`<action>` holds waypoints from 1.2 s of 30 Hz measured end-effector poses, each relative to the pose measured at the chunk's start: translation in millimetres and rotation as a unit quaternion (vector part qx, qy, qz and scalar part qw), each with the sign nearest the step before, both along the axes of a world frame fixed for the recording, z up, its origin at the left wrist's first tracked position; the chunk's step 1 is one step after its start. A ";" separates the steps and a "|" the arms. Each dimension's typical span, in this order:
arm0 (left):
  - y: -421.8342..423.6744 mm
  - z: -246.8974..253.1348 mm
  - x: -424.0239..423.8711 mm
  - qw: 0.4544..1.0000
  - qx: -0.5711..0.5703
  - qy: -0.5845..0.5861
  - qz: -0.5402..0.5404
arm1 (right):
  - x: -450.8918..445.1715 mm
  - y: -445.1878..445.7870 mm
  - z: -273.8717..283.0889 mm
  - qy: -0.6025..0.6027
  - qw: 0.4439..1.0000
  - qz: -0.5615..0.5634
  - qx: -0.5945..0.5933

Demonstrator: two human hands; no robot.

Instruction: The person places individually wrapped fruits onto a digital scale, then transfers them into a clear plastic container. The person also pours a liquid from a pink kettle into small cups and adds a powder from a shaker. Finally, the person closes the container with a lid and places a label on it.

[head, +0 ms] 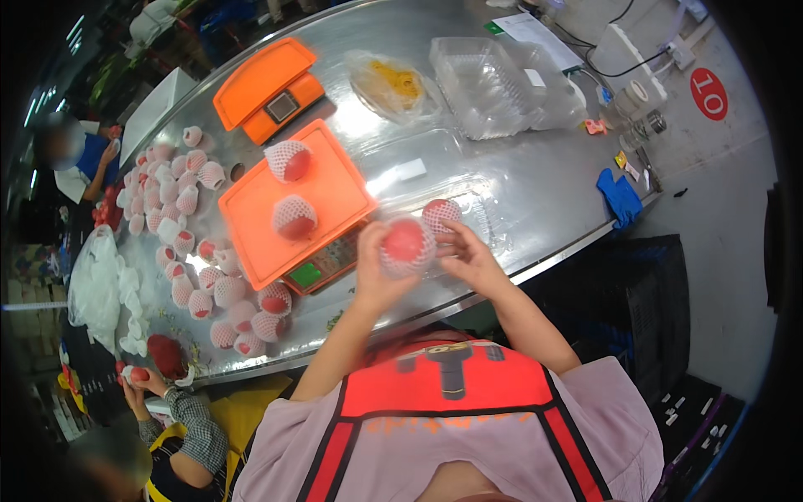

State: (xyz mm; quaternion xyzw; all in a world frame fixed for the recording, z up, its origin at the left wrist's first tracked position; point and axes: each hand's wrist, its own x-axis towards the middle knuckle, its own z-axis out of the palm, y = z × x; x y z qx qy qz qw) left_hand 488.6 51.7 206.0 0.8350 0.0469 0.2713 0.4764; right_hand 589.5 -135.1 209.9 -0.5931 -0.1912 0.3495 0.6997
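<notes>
My left hand (374, 276) grips a red round fruit (403, 243) in a white foam net sleeve, above the near table edge. My right hand (469, 260) is just right of it, fingers apart and curved. Its fingertips are close to a second netted fruit (441, 214); whether they touch it is unclear. That fruit appears to be in a clear plastic box (480, 216) on the steel table. On the orange pan of a digital scale (251, 207), left of my hands, rest two more sleeved fruits, a far one (288, 161) and a near one (295, 218).
Many sleeved fruits (229, 292) spread over the table's left side. Behind stand another orange scale (270, 88), a bag of yellow rubber bands (398, 81) and stacked clear boxes (483, 81). A blue glove (619, 196) hangs over the right edge. Co-workers handle fruit at left.
</notes>
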 end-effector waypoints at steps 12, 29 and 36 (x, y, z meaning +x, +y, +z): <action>-18.3 -37.7 8.0 0.968 0.212 0.130 -0.038 | -9.3 19.8 -40.8 -0.151 0.978 -0.005 -0.145; -2.9 -53.9 11.8 0.976 0.025 0.122 -0.178 | 0.6 20.5 -28.5 -0.307 0.899 0.039 -0.310; 3.9 -42.8 46.5 0.977 0.046 0.182 -0.105 | 17.3 31.5 -18.5 -0.364 0.818 0.158 -0.416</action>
